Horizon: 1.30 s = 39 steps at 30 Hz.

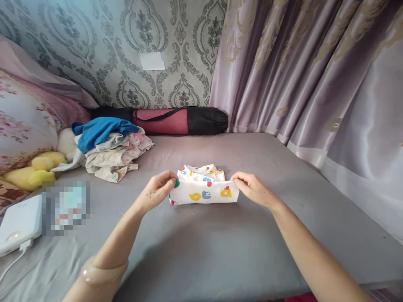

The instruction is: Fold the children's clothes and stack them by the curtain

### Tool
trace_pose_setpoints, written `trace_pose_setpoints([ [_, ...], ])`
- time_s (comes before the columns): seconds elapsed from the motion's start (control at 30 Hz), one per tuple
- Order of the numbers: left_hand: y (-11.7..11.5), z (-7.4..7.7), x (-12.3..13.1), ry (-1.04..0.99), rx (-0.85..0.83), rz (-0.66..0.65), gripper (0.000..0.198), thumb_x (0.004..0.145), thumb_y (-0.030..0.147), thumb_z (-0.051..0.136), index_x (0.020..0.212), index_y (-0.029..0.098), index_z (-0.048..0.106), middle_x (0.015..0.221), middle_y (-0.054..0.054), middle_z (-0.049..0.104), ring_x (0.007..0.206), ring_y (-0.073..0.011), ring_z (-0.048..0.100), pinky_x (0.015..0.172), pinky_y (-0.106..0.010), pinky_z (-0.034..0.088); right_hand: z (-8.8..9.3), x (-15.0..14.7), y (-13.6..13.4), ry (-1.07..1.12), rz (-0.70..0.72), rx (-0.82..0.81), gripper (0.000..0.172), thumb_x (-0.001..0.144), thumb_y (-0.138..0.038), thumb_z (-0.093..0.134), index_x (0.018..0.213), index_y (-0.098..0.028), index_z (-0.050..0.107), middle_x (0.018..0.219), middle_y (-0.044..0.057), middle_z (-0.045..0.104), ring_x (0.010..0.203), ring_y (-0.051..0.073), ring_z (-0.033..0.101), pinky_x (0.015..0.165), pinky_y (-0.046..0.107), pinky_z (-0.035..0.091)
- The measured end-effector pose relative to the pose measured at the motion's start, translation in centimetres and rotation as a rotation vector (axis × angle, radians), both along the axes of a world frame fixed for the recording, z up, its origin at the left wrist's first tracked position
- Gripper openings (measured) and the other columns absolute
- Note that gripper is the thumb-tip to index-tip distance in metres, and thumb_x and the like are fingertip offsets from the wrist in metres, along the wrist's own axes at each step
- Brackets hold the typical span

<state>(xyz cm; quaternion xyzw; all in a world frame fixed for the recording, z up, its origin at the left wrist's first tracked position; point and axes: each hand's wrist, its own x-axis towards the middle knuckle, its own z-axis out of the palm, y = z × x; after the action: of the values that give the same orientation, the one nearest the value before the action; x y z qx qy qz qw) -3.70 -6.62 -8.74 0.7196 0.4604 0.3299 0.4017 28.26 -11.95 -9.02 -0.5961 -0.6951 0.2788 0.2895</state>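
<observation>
Far to the left of the cloth, at the edge of the bed (220,251), at least two flowered pillows (22,121) lean on the wall. One yellow soft toy (31,172) lies under them. Nearer to the camera, one flat white device (19,222) lies with one white cable (12,262) plugged in. I can read no brand on it. The patch just beside it is blurred and cannot be read.

Left of the cloth and behind it there is one pile of clothes (116,157), with one blue garment (100,130) on top. Behind the cloth, along the wall, lies one long pink and black bag (176,121). It is closed, so what is in it is not visible. One blank white plate (152,61) is on the wallpaper above it.

The left hand (157,188) is at the left end of the cloth. Its fingers are closed and pinch this edge. One pale bracelet (100,272) is on that wrist.

The cloth (204,193) is one white piece, folded into a narrow band, and it rests on the grey sheet in the middle of the bed. It has coloured letter prints: yellow, blue, red and green. They make no word that I can read.

The right hand (252,188) is at the right end of the cloth, and its fingers are closed on the upper corner.

To the right of the cloth, well apart, a lilac curtain (315,71) hangs along the bed.
</observation>
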Motion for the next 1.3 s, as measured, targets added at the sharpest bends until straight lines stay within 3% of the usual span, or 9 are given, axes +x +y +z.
trace_pose_setpoints([
  [0.17,4.9,-3.2,2.2,-0.223,-0.082,0.217,0.031,0.074,0.044,0.060,0.087,0.016,0.059,0.067,0.001,0.059,0.058,-0.0109,0.052,0.050,-0.019,0.037,-3.3,-0.6,6.2,0.125,-0.146,0.057,0.024,0.088,-0.033,0.042,0.089,-0.020,0.062,0.084,0.002,0.068,0.077,0.016,0.061,0.065,0.024,0.046],
  [0.33,8.3,-5.8,3.8,-0.324,-0.306,0.372,0.035,0.069,0.040,0.067,0.091,0.015,0.057,0.072,-0.001,0.061,0.054,-0.0109,0.055,0.047,-0.020,0.041,-6.4,-1.8,10.1,-0.011,-0.343,0.109,0.026,0.088,-0.023,0.038,0.090,-0.020,0.064,0.092,0.006,0.071,0.088,0.019,0.064,0.079,0.029,0.047],
  [0.43,9.1,-6.6,4.2,-0.322,-0.404,0.410,0.032,0.070,0.036,0.067,0.091,0.015,0.056,0.073,-0.002,0.061,0.055,-0.0109,0.056,0.047,-0.021,0.044,-7.7,-2.1,11.1,-0.091,-0.376,0.103,0.029,0.090,-0.023,0.036,0.095,-0.019,0.064,0.096,0.008,0.071,0.091,0.019,0.064,0.081,0.030,0.046],
  [0.53,9.3,-7.0,4.0,-0.323,-0.442,0.344,0.041,0.066,0.034,0.072,0.099,0.015,0.055,0.079,-0.003,0.062,0.062,-0.0138,0.062,0.051,-0.023,0.048,-8.5,-2.2,11.4,-0.164,-0.383,0.109,0.032,0.093,-0.025,0.033,0.102,-0.018,0.064,0.098,0.009,0.070,0.091,0.020,0.064,0.079,0.030,0.046],
  [0.67,9.8,-8.0,3.6,-0.264,-0.269,0.260,0.046,0.072,0.030,0.064,0.115,0.017,0.052,0.098,-0.004,0.063,0.070,-0.0119,0.062,0.059,-0.023,0.052,-8.6,-2.5,11.5,-0.270,-0.368,0.111,0.035,0.098,-0.028,0.029,0.108,-0.019,0.062,0.102,0.009,0.069,0.092,0.021,0.063,0.077,0.029,0.045],
  [0.9,10.4,-10.0,3.8,0.257,0.222,0.201,0.041,0.090,0.017,0.038,0.129,0.019,0.047,0.113,-0.011,0.065,0.100,-0.0214,0.063,0.087,-0.038,0.050,-8.0,-3.8,11.0,-0.487,-0.367,0.082,0.036,0.101,-0.026,0.024,0.116,-0.020,0.056,0.114,0.011,0.065,0.099,0.021,0.062,0.077,0.029,0.041],
  [1.07,9.7,-9.5,3.7,0.518,0.280,0.179,0.040,0.093,0.019,0.036,0.132,0.016,0.045,0.125,-0.015,0.061,0.111,-0.0258,0.060,0.088,-0.039,0.049,-7.5,-3.9,10.8,-0.524,-0.407,0.011,0.036,0.101,-0.030,0.025,0.114,-0.019,0.057,0.113,0.011,0.065,0.097,0.023,0.063,0.077,0.031,0.042],
  [1.17,9.4,-8.7,3.4,0.590,0.386,0.288,0.037,0.093,0.025,0.043,0.127,0.013,0.050,0.121,-0.018,0.062,0.113,-0.0291,0.057,0.094,-0.044,0.046,-6.7,-3.8,10.5,-0.531,-0.459,-0.031,0.037,0.100,-0.033,0.030,0.122,-0.016,0.054,0.119,0.015,0.063,0.103,0.026,0.062,0.081,0.034,0.044],
  [1.3,8.0,-6.9,4.4,0.545,0.583,0.339,0.039,0.096,0.029,0.037,0.127,0.012,0.051,0.127,-0.017,0.060,0.124,-0.0297,0.051,0.102,-0.046,0.041,-5.2,-5.0,9.6,-0.584,-0.428,0.188,0.051,0.099,-0.033,0.025,0.140,-0.007,0.042,0.141,0.021,0.049,0.128,0.029,0.048,0.103,0.041,0.037],
])
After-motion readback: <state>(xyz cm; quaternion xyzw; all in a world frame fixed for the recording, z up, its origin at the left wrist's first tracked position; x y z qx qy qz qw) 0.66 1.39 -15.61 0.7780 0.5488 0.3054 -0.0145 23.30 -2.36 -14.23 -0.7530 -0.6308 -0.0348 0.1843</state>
